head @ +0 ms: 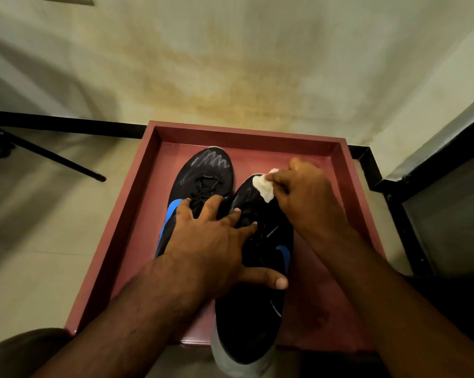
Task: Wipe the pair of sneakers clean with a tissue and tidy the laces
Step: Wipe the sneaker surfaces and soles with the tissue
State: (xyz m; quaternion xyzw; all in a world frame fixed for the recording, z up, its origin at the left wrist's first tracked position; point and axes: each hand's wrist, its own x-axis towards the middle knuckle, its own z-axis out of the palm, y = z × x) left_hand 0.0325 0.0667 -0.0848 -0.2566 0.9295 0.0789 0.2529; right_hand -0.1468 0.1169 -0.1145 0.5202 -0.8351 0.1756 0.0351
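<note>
Wiping is underway: the right hand (309,197) pinches a crumpled tissue (263,186) against the right sneaker's (257,268) toe in the red tray (148,170); the left hand (214,241), fingers spread, steadies both. The left sneaker (203,173) and laces (206,184) likely remain.

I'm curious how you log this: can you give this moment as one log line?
step: wiping | right hand: presses tissue on right sneaker toe | left hand: steadies both sneakers | tray: holds pair

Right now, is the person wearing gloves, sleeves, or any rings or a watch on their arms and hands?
No. Both the left hand and the right hand are bare, with no gloves. No rings show on the fingers and no watch or band on either wrist. Both forearms are bare too, with no sleeves as far as the picture shows. The fingernails are short.
</note>
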